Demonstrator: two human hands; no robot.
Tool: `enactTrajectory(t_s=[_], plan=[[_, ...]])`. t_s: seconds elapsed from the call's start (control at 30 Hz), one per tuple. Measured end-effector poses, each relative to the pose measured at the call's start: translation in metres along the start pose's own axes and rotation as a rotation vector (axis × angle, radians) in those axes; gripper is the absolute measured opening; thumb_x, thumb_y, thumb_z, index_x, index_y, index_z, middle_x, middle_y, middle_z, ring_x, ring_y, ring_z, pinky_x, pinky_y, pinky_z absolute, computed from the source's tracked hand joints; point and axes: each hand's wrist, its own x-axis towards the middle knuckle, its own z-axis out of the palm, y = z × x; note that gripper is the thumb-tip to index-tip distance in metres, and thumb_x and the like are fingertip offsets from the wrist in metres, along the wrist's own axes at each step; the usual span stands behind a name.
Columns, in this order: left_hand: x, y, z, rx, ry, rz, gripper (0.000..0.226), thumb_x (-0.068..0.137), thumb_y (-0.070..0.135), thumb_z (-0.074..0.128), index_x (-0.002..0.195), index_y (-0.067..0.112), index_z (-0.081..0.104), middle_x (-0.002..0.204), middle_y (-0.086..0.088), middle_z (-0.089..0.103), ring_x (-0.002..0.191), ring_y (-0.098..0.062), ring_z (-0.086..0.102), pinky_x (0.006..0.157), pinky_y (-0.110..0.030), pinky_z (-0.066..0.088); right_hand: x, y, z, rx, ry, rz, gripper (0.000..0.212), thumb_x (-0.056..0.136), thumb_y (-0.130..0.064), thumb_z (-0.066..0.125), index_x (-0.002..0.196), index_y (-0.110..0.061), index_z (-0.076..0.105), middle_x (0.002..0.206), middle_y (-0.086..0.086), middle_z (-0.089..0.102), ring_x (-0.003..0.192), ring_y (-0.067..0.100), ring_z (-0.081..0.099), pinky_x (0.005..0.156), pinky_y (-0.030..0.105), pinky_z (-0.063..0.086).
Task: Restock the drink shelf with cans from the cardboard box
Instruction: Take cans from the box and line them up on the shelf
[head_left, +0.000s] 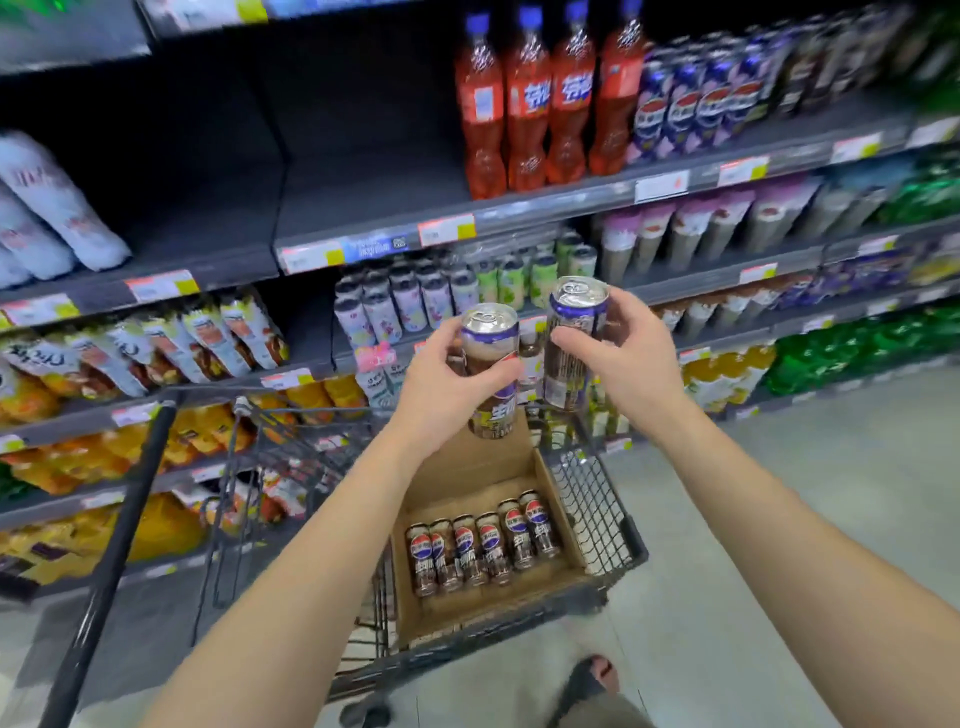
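Now the person is carrying two cans up from the box (558, 499) toward the shelf (519, 210), so the step in hand looks like the transfer between picking and placing. The left hand (441, 384) is wrapping around the left can (491, 369), fingers curled and pressed against its side, thumb lying across the front; the can is tilting slightly, top toward the shelves. The right hand (628, 358) is gripping the right can (571, 343) from the side, thumb on the near face and fingers bending around the far side, mostly hidden behind it. Both cans are hanging in the air above the cart (618, 525), close beside each other but apart, in front of the rows of small cans on the middle shelf.

Six more cans (480, 545) are lying in a row along the near end of the box, which is sitting in the cart; the rest of the box floor is showing bare, so the restocking seems well along.

Next, each can probably needs turning upright and setting into a free slot, label facing out, without knocking its neighbours. Which slot is meant, I cannot tell.
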Motion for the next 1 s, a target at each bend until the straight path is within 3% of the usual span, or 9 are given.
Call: enactTrajectory(t_s=[0.17, 0.23, 0.33, 0.47, 0.57, 0.73, 0.8, 0.87, 1.0], plan=[[0.006, 0.058, 0.027, 0.013, -0.041, 0.076, 0.086, 0.073, 0.058, 0.087, 0.147, 0.027, 0.054, 0.133, 0.012, 0.066, 0.115, -0.005, 0.066, 0.093, -0.026, 0.058, -0.001, -0.034, -0.063, -0.032, 0.056, 0.001, 0.044, 0.078, -0.032, 0.086, 0.118, -0.024, 0.069, 0.105, -0.012, 0.075, 0.093, 0.003, 0.07, 0.083, 0.032, 0.058], [0.011, 0.084, 0.046, -0.002, -0.061, 0.097, 0.076, 0.076, 0.05, 0.089, 0.142, 0.027, 0.058, 0.126, 0.013, 0.07, 0.107, -0.002, 0.069, 0.087, -0.023, 0.058, 0.005, -0.039, -0.094, -0.043, 0.078, -0.003, 0.041, 0.077, -0.033, 0.087, 0.113, -0.026, 0.07, 0.103, -0.013, 0.075, 0.093, 0.004, 0.07, 0.083, 0.031, 0.058], [0.025, 0.119, 0.082, -0.025, -0.073, 0.103, 0.058, 0.079, 0.038, 0.089, 0.131, 0.03, 0.065, 0.117, 0.013, 0.073, 0.097, -0.001, 0.072, 0.085, -0.028, 0.059, 0.017, -0.044, -0.146, -0.052, 0.102, -0.027, 0.041, 0.077, -0.034, 0.087, 0.113, -0.027, 0.07, 0.104, -0.013, 0.075, 0.094, 0.002, 0.069, 0.084, 0.03, 0.057], [0.049, 0.159, 0.141, -0.048, -0.072, 0.084, 0.056, 0.073, 0.043, 0.093, 0.124, 0.031, 0.071, 0.112, 0.013, 0.077, 0.101, -0.008, 0.074, 0.092, -0.04, 0.061, 0.043, -0.039, -0.221, -0.05, 0.122, -0.041, 0.058, 0.073, -0.043, 0.087, 0.126, -0.027, 0.067, 0.113, -0.012, 0.073, 0.1, 0.004, 0.069, 0.09, 0.035, 0.058], [0.066, 0.191, 0.189, -0.09, -0.06, 0.097, 0.041, 0.076, 0.034, 0.092, 0.113, 0.034, 0.074, 0.106, 0.015, 0.079, 0.098, -0.007, 0.075, 0.09, -0.037, 0.061, 0.065, -0.035, -0.276, -0.052, 0.117, -0.054, 0.062, 0.074, -0.044, 0.087, 0.129, -0.028, 0.065, 0.113, -0.015, 0.072, 0.1, 0.001, 0.068, 0.09, 0.031, 0.058], [0.095, 0.236, 0.26, -0.198, -0.016, 0.121, 0.047, 0.076, 0.032, 0.092, 0.118, 0.028, 0.072, 0.112, 0.01, 0.078, 0.104, -0.012, 0.074, 0.082, -0.033, 0.059, 0.097, -0.026, -0.355, -0.061, 0.087, -0.065, 0.047, 0.077, -0.037, 0.086, 0.12, -0.03, 0.067, 0.107, -0.018, 0.071, 0.096, -0.002, 0.066, 0.084, 0.025, 0.054], [0.106, 0.252, 0.282, -0.217, 0.005, 0.121, 0.06, 0.072, 0.036, 0.094, 0.124, 0.027, 0.065, 0.118, 0.008, 0.075, 0.104, -0.012, 0.074, 0.08, -0.033, 0.06, 0.113, -0.02, -0.38, -0.069, 0.085, -0.062, 0.052, 0.077, -0.039, 0.085, 0.124, -0.029, 0.067, 0.112, -0.016, 0.07, 0.103, 0.004, 0.064, 0.087, 0.028, 0.053], [0.119, 0.263, 0.302, -0.251, 0.018, 0.113, 0.081, 0.063, 0.041, 0.099, 0.131, 0.024, 0.058, 0.124, 0.003, 0.072, 0.108, -0.015, 0.073, 0.089, -0.043, 0.062, 0.13, -0.014, -0.401, -0.061, 0.089, -0.062, 0.056, 0.077, -0.038, 0.085, 0.128, -0.027, 0.066, 0.116, -0.014, 0.069, 0.106, 0.005, 0.063, 0.086, 0.028, 0.052], [0.146, 0.281, 0.337, -0.232, 0.002, 0.133, 0.073, 0.07, 0.031, 0.097, 0.13, 0.027, 0.057, 0.12, 0.001, 0.073, 0.101, -0.011, 0.075, 0.086, -0.041, 0.063, 0.165, -0.004, -0.435, -0.028, 0.081, -0.054, 0.051, 0.081, -0.032, 0.084, 0.127, -0.025, 0.065, 0.109, -0.015, 0.069, 0.088, -0.009, 0.064, 0.065, 0.009, 0.048]])
